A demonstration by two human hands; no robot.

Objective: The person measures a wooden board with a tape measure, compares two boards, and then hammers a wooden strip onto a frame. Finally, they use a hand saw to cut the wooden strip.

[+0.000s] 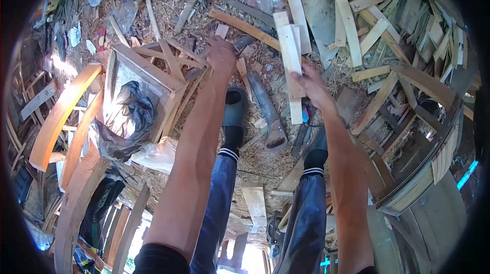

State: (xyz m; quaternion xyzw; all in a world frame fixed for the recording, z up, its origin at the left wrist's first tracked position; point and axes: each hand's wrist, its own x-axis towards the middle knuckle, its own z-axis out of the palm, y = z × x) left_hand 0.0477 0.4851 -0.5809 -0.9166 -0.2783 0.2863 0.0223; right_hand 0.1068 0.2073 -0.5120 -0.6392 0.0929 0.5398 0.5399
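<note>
My right hand (312, 86) is closed around the edge of some pale wooden slats (290, 52), which lie lengthwise over one another, pointing away from me. Over the littered ground to the left, my left hand (221, 54) reaches down with its fingers partly spread. A small pale wood block (221, 30) sits right at its fingertips, and a dark rounded piece (244, 43) is close on its right. Between my feet lies a handsaw (265, 108), its worn wooden handle toward me.
On the left stands a wooden frame (145, 70) with a black plastic bag (127, 121) on it. Curved boards (66, 116) rise beside it. Loose slats (342, 14) are heaped at the upper right, near a curved wooden piece (423, 177). Sawdust and scraps cover the ground.
</note>
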